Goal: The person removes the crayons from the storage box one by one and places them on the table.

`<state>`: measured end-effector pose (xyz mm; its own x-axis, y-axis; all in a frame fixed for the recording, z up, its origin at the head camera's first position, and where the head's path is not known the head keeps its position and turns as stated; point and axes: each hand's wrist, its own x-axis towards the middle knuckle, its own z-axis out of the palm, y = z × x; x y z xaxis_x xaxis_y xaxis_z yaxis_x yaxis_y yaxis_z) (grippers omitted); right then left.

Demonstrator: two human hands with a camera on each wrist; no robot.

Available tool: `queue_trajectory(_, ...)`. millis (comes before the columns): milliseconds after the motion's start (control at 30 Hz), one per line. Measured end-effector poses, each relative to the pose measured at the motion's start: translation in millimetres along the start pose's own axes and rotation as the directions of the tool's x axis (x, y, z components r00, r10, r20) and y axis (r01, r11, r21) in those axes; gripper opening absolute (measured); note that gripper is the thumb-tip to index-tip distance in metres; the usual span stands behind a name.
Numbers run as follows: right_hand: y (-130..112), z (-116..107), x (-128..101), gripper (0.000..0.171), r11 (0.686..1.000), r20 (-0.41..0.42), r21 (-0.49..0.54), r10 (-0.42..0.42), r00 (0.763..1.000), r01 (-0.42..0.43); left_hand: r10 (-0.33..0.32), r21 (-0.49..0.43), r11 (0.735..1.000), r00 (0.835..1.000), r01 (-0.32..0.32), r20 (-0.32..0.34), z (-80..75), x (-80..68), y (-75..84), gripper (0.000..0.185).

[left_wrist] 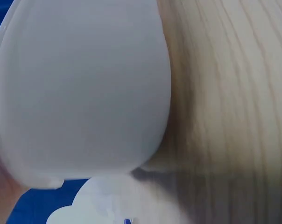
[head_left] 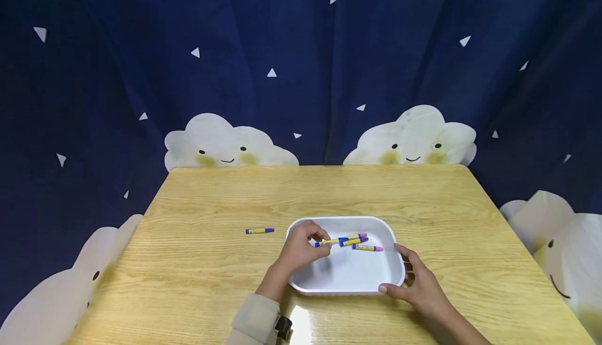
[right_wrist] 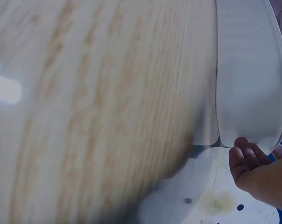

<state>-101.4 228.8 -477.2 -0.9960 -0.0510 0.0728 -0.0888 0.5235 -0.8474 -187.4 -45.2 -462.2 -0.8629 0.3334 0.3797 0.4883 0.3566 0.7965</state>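
A white plastic tray [head_left: 345,278] stands on the wooden table, its outer wall [left_wrist: 85,93] filling much of the left wrist view. My left hand [head_left: 301,248] reaches over the tray's left side and pinches a yellow-wrapped crayon [head_left: 324,242] with a blue end. Just right of those fingertips, more crayons lie in the tray, among them a purple-tipped one [head_left: 354,241] and a pink-tipped one [head_left: 368,248]. At the tray's right end my right hand [head_left: 420,287] grips it, thumb on the near rim corner and fingers against the outer wall.
A single blue-tipped crayon [head_left: 259,230] lies on the table [head_left: 202,261] left of the tray. Behind the table's far edge hangs a dark blue curtain [head_left: 301,36] with white triangles and smiling clouds.
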Motion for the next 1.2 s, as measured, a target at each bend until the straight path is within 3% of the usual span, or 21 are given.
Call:
queue_trajectory(300, 0.6, 0.1, -1.1, 0.094, 1.0, -0.005, -0.008, 0.006, 1.0, -0.006, -0.059, -0.095, 0.994, 0.998, 0.061, 0.029, -21.8, -7.8, 3.2, 0.011)
queue_trajectory(533, 2.9, -0.3, -1.6, 0.095, 1.0, -0.002, -0.005, 0.025, 1.0, -0.025, -0.088, -0.106, 0.99, 0.993, 0.096, 0.081, -51.2, -14.7, 37.1, 0.009)
queue_trajectory(633, 2.0, 0.1, -1.6, 0.095, 0.999, 0.002, 0.016, 0.034, 0.999, -0.034, -0.113, -0.103, 0.987, 0.99, 0.121, 0.081, -59.7, -17.1, 38.9, 0.009)
queue_trajectory(867, -1.3, 0.4, -1.5, 0.094, 0.998, 0.01, 0.051, 0.044, 0.999, -0.044, -0.163, -0.084, 0.983, 0.986, 0.166, 0.038, -65.7, -24.4, -11.5, 0.011)
queue_trajectory(1200, -0.2, 0.4, -0.8, 0.094, 0.998, 0.007, 0.035, 0.048, 0.999, -0.049, -0.245, -0.123, 0.963, 0.969, 0.242, -0.014, -91.1, -40.4, -29.7, 0.011)
